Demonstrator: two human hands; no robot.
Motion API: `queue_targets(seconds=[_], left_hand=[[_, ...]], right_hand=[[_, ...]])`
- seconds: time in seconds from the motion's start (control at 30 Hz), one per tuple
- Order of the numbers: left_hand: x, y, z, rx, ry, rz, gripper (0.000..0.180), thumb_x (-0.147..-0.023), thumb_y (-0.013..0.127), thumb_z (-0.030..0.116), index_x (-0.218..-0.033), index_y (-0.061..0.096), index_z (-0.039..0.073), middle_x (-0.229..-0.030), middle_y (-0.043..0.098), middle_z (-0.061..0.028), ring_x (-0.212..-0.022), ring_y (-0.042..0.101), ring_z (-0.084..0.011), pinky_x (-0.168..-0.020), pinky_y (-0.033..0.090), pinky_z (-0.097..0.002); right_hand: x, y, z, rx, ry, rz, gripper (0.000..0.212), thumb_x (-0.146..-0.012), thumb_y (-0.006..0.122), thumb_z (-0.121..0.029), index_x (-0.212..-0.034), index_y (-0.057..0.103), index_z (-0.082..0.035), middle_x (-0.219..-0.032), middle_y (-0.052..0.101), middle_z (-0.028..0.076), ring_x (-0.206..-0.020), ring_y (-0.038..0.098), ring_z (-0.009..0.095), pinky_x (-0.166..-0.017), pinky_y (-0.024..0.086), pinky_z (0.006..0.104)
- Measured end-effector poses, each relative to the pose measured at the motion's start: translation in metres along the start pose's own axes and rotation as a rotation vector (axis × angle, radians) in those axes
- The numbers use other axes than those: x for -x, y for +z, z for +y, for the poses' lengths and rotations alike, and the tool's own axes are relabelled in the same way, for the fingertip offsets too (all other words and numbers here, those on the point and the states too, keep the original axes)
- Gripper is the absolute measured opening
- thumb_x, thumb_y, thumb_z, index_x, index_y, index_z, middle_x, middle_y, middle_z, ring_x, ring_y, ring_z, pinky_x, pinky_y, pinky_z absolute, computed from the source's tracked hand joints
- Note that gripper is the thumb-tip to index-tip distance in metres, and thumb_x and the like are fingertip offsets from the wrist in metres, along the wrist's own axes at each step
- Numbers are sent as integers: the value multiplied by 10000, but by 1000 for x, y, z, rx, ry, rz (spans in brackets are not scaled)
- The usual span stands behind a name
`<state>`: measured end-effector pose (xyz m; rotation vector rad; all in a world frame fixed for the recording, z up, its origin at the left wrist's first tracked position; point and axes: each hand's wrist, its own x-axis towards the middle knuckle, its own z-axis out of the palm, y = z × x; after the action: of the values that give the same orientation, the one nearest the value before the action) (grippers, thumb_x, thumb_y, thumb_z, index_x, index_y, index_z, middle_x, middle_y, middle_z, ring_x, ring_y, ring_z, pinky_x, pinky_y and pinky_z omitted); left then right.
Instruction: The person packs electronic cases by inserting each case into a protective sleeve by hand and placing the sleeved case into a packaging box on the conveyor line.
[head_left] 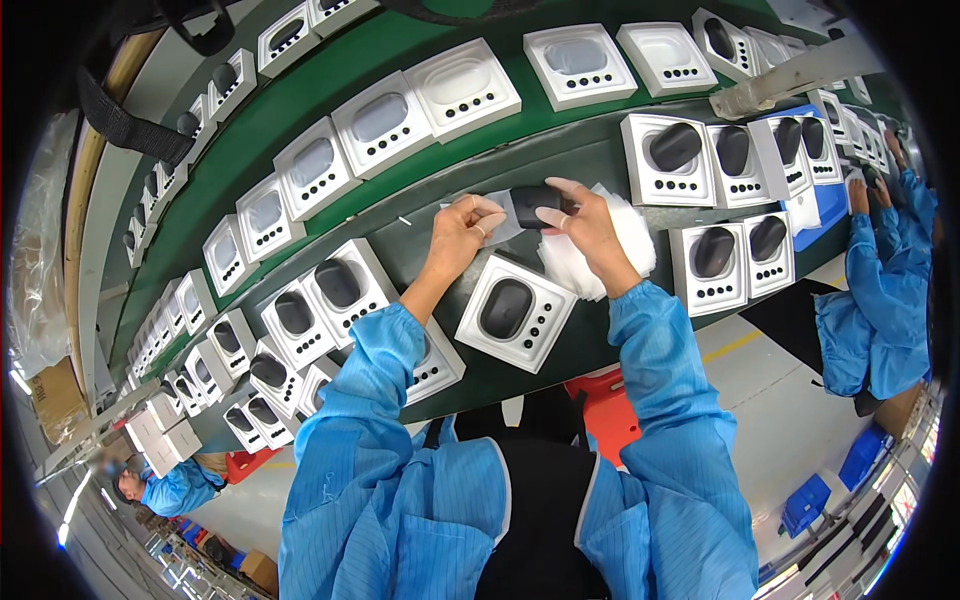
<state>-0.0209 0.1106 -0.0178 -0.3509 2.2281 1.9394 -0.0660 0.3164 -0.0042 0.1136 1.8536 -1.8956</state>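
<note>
My right hand point(588, 228) grips a black rounded case point(537, 207), seemingly an earbud case, between thumb and fingers. The fingers of my left hand point(462, 232) pinch a translucent pouch or sheet point(503, 218) that meets the case's left end; how far it covers the case I cannot tell. Under my right hand lies a pile of thin white translucent sleeves point(625, 238). Just nearer to me sits a tilted white box tray point(545, 300) with another black case point(506, 308) in its hollow and several small black ear tips beside it.
Beyond my hands, a green conveyor belt point(540, 125) carries white trays point(470, 92) with translucent-wrapped contents. More trays with black cases stand left point(340, 290) and right point(668, 160). A pale bar point(790, 80) crosses at upper right. Co-workers in blue sit at right point(880, 290) and lower left point(180, 492).
</note>
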Motion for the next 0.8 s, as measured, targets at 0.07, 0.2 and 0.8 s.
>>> queue_targets(seconds=[0.07, 0.2, 0.8], left_hand=[[-4, -3, 11, -231, 80, 24, 213, -754, 776, 106, -921, 667, 34, -739, 593, -32, -639, 556, -140, -587, 455, -279], [-19, -13, 45, -857, 518, 78, 370, -646, 834, 219, -940, 680, 56, -895, 587, -89, -902, 564, -264, -793, 438, -368], [-9, -17, 101, 305, -369, -369, 328, -793, 760, 134, -1058, 619, 4, -973, 654, -54, -844, 645, -128, -756, 523, -243]], right_hand=[[-3, -2, -3, 11, -16, -29, 465, -782, 726, -28, -1223, 586, 17, -1029, 622, 124, -847, 624, 175, -675, 572, 283], [-8, -14, -15, 89, -70, -146, 454, -784, 726, -30, -1220, 601, -19, -1081, 628, 114, -816, 607, 132, -697, 524, 262], [7, 2, -63, -100, -442, 38, 367, -854, 699, -89, -1210, 631, -31, -1101, 658, 82, -932, 601, 126, -867, 479, 254]])
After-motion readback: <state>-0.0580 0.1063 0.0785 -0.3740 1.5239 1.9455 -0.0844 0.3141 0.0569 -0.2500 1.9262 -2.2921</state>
